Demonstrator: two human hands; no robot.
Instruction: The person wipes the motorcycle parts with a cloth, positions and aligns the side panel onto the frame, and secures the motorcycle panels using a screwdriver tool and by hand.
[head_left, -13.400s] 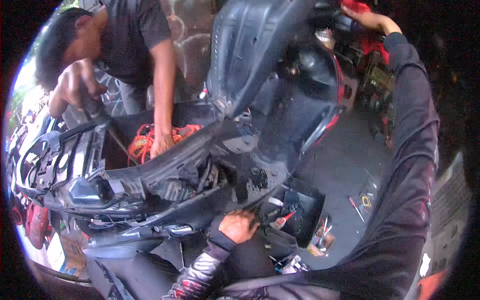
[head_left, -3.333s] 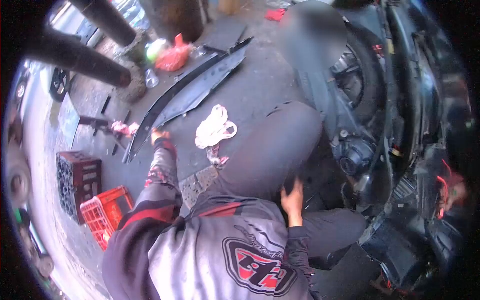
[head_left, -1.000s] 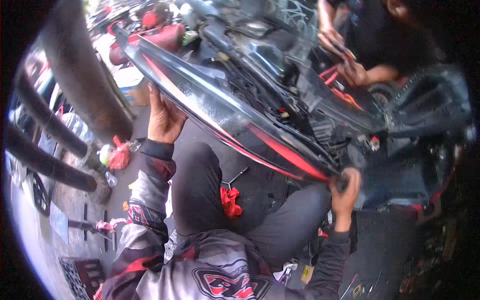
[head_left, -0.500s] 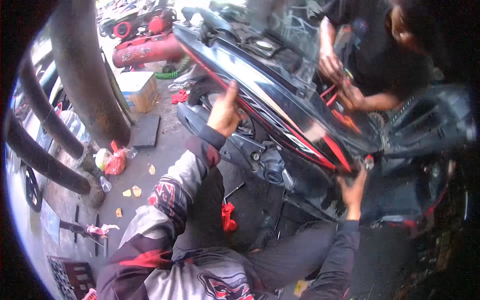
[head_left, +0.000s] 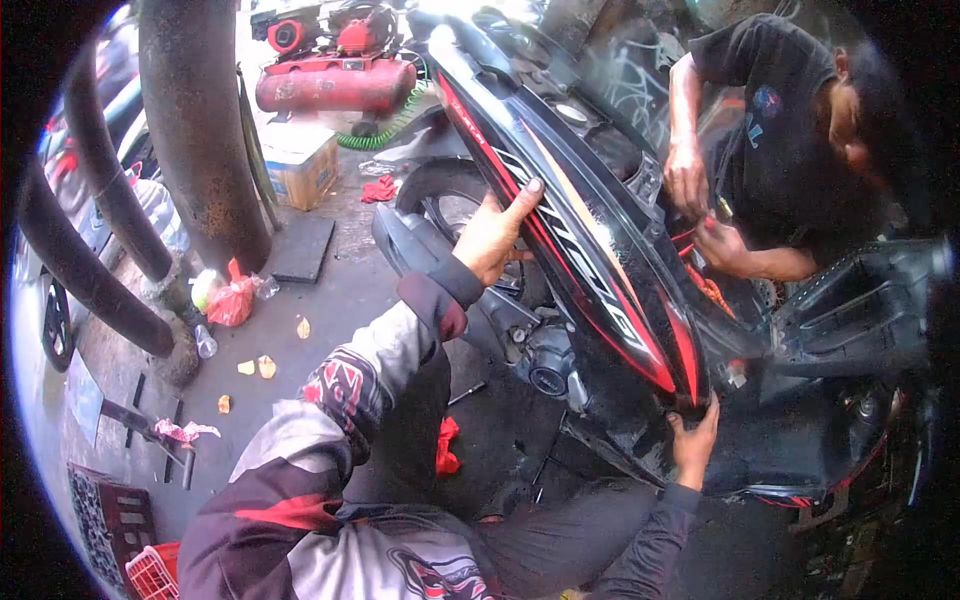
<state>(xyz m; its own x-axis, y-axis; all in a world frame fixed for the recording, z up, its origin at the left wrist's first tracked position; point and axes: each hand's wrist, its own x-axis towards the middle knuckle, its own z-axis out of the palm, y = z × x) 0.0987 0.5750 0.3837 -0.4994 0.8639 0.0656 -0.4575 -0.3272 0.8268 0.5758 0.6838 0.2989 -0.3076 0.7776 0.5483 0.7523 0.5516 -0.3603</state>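
A glossy black motorcycle side panel (head_left: 590, 265) with red stripes and white lettering lies slanted along the side of the motorbike. My left hand (head_left: 492, 240) grips its near edge around the middle, thumb on the outer face and fingers partly hidden behind. At the panel's narrow lower end, my right hand (head_left: 692, 445) holds the tip, thumb on the near side. Below the panel show the engine cover (head_left: 548, 372) and the rear wheel (head_left: 445, 200). Whether the panel is fastened anywhere, I cannot tell.
Across the bike, a co-worker (head_left: 775, 150) works with both hands near red wires (head_left: 685, 240). A red air compressor (head_left: 335, 85), a cardboard box (head_left: 300, 165) and thick pillars (head_left: 200, 130) stand to the left. A red rag (head_left: 447, 447) and a plastic bag (head_left: 232, 298) lie on the ground.
The panel's narrow lower end has come down towards me, and the panel slants more steeply. Both my hands have moved with it, still gripping. The view has also shifted a little.
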